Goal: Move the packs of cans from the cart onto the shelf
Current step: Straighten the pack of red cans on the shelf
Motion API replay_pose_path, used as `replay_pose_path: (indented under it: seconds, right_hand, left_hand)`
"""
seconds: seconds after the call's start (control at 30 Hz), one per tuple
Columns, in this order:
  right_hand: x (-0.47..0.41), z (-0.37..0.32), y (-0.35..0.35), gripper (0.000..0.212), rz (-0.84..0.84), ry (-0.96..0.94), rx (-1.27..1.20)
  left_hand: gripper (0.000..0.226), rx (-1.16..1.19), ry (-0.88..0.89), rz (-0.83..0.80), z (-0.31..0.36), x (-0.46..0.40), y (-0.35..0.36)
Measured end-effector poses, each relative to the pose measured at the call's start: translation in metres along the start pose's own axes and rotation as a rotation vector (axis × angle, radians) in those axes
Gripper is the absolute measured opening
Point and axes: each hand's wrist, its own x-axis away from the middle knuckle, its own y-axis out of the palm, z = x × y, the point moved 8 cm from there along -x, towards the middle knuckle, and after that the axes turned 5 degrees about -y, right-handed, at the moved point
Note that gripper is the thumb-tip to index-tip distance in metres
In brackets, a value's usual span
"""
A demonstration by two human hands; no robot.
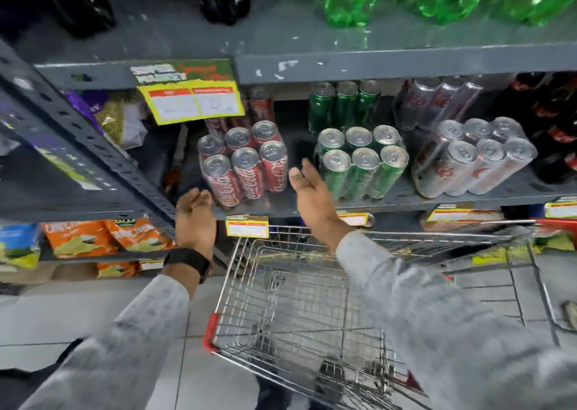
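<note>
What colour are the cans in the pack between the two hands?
Red, with white script and silver tops; the pack of cans shows best in the head view.

Grey metal shelf point(406, 202) carries three shrink-wrapped six-packs in a row: red Coca-Cola pack point(246, 166) left, green can pack point(362, 163) middle, silver can pack point(474, 159) right. More packs stand behind each. Left hand point(195, 216), fingers spread and empty, just beside the red pack's lower left corner. Right hand point(312, 195) likewise spread and empty, between red and green packs. Black wristwatch point(187, 263) on left wrist. Wire shopping cart point(296, 300) below, no packs visible in its basket.
</note>
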Motion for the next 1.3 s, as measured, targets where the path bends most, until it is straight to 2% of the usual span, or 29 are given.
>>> replay_pose_path:
  seconds: [0.07,0.27,0.33,0.43,0.57,0.73,0.97,1.3]
  right_hand:
    - [-0.015,-0.004,0.007,0.075,0.029,0.054,0.013]
    - [-0.056,-0.017,0.025,0.069,-0.030,0.089,-0.037]
    - [-0.064,-0.008,0.034,0.069,-0.052,0.103,-0.044]
    - [-0.062,-0.008,0.039,0.044,-0.042,0.090,-0.057]
    - [-0.054,-0.002,0.044,0.044,-0.038,0.080,-0.083]
    - [-0.038,0.006,0.045,0.047,-0.027,0.072,-0.130]
    - [-0.027,0.010,0.044,0.048,-0.007,0.076,-0.113]
    - [-0.021,0.004,0.046,0.043,-0.001,0.071,-0.156]
  left_hand:
    - [0.042,-0.035,-0.043,-0.060,0.005,-0.011,0.009]
    - [0.107,-0.052,-0.157,-0.308,0.000,-0.039,0.036]
    - [0.102,-0.032,-0.167,-0.384,-0.012,-0.051,0.041]
    - [0.073,0.009,-0.157,-0.464,-0.008,-0.049,0.046]
    - [0.056,0.053,-0.146,-0.446,0.002,-0.055,0.042]
    - [0.063,0.037,-0.175,-0.471,-0.001,-0.060,0.033]
    - [0.048,0.029,-0.163,-0.486,-0.003,-0.057,0.028]
    - [0.054,0.030,-0.168,-0.464,0.001,-0.052,0.027]
